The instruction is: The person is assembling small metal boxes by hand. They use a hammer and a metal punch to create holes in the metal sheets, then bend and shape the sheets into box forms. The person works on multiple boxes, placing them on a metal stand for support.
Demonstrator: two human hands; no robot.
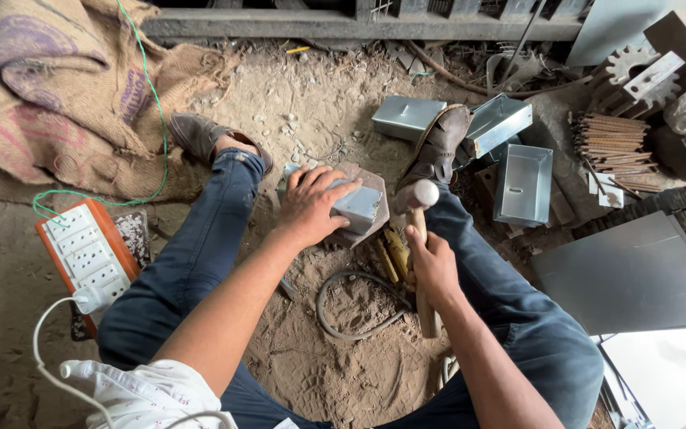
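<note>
Here, seated on a sandy floor (343, 373), a person steadies a small metal box (356, 206) on a block (375, 191).
The left hand (309, 208) clasps the box; the right hand (432, 266), fist shut around a hammer (418, 238), holds its upright handle just right of the box, head level with it.

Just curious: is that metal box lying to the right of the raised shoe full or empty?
Empty. The metal box lies open side up, and its bare grey floor shows inside.
</note>
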